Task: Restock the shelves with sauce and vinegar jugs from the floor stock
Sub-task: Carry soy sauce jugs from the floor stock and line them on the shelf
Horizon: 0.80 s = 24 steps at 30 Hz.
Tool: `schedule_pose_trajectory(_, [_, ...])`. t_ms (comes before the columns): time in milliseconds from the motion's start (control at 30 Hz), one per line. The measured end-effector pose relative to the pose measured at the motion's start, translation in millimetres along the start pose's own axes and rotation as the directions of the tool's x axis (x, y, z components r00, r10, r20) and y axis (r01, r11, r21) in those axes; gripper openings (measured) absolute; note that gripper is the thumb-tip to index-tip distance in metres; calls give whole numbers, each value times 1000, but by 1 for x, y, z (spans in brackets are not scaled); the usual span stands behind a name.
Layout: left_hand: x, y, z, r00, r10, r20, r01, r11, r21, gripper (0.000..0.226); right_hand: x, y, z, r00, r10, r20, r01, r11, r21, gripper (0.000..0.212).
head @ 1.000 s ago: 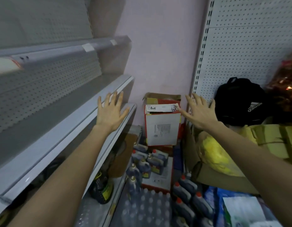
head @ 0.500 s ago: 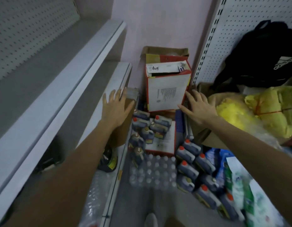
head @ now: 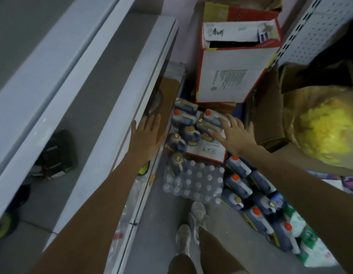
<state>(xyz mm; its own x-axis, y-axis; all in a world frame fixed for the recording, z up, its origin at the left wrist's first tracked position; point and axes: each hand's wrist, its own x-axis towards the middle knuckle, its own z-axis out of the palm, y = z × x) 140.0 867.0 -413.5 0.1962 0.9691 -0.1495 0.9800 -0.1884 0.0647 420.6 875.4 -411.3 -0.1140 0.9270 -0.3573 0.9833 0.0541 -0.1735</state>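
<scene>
Palms open, left hand [head: 147, 135] and right hand [head: 236, 136]; my right hovers over dark red-capped plastic jug [head: 212, 118], cap pointing upper-left.

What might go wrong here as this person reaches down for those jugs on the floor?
The right hand reaches open into a tight cluster of jugs; pulling one may topple its neighbours. The white carton behind them looks tilted and might tip forward. The water bottle pack lies just ahead of the shoes, a likely trip hazard.
</scene>
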Motion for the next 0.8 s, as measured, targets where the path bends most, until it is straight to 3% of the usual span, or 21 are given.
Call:
schedule_pose_trajectory(200, [39, 5, 36, 995, -98, 34, 102, 980, -169, 68, 44, 14, 44, 996, -26, 87, 27, 1000, -11, 69])
schedule_pose_trajectory(300, [57, 5, 68, 998, -66, 20, 68, 980, -188, 67, 62, 18, 75, 992, -10, 127, 9, 1000, 8, 66])
schedule_pose_trajectory(600, [92, -12, 187, 974, 68, 216, -41, 991, -130, 62, 83, -4, 197, 970, 70, 233, -109, 981, 159, 66])
schedule_pose_trajectory(800, [97, -22, 242, 949, 159, 274, -97, 969, -227, 85, 82, -32, 273, 954, 105, 282, -189, 938, 291, 73])
